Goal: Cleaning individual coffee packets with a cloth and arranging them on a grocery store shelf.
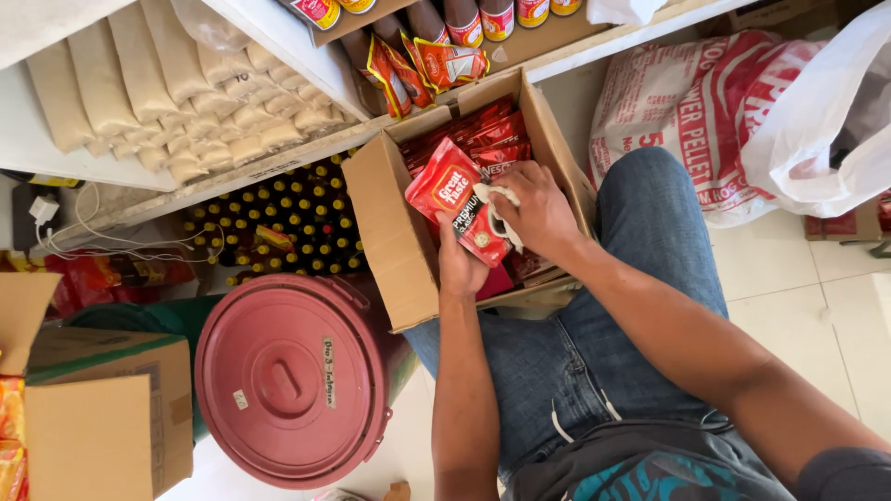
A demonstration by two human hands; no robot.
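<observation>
An open cardboard box (390,218) rests on my lap, packed with red sachet packs (487,134). My left hand (459,269) grips the lower end of one red pack (455,199) and holds it up over the box. My right hand (538,213) presses a crumpled white cloth (497,209) against that pack's side. Both forearms reach in from the lower right, over my blue jeans (594,334).
A red lidded bucket (292,376) stands at my left knee. Dark bottles with yellow caps (278,227) fill the low shelf, pale bagged goods (158,83) the shelf above. Red-and-white printed sacks (696,102) and a white plastic bag (826,121) lie on the right; cardboard boxes (107,422) sit lower left.
</observation>
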